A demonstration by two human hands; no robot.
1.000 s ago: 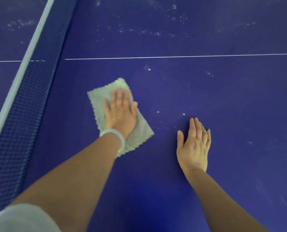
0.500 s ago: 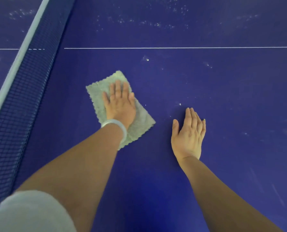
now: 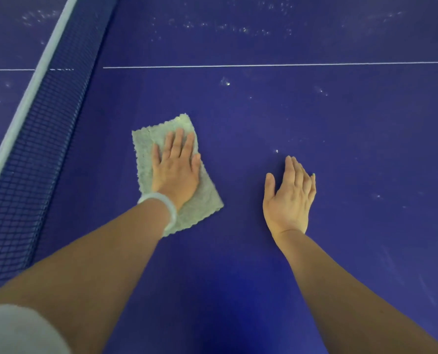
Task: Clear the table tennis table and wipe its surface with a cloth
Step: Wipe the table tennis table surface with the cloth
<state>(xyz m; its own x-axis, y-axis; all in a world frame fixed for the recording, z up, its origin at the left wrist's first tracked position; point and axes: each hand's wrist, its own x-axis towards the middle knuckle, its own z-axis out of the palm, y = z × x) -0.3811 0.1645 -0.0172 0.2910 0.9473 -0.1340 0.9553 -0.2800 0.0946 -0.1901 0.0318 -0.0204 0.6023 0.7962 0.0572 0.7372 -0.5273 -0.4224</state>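
Left hand (image 3: 175,172) flat on the cloth (image 3: 146,149), palm down, fingers straight and close together, pressing it onto the table (image 3: 315,129). No pinch, no curl, just an open palm on fabric. The cloth is a pale grey-green rectangle with a nubbly, fuzzy pile and scalloped zigzag edges. It lies flat and skewed, one corner pointing away and another poking out below the wrist. Round that wrist sits a smooth, pale, glossy bangle (image 3: 170,205).

Over to the right hand (image 3: 289,198): open too, fingers straight and together, thumb splayed to the side, laid palm down on the bare surface well apart from the cloth. It holds nothing.

The table itself is a deep blue, matte and even, crossed by a thin white centre line (image 3: 264,65) beyond both hands. Whitish specks (image 3: 224,82) and smears dot the blue, thickest past the line and out to the right edge.

On the left runs the net (image 3: 34,154), a dark blue square mesh, topped by a flat white tape (image 3: 26,103) running diagonally up the view. The cloth lies near the net but apart from it. Bottom left, a soft light-grey sleeve (image 3: 16,330) edges into view, blurred.
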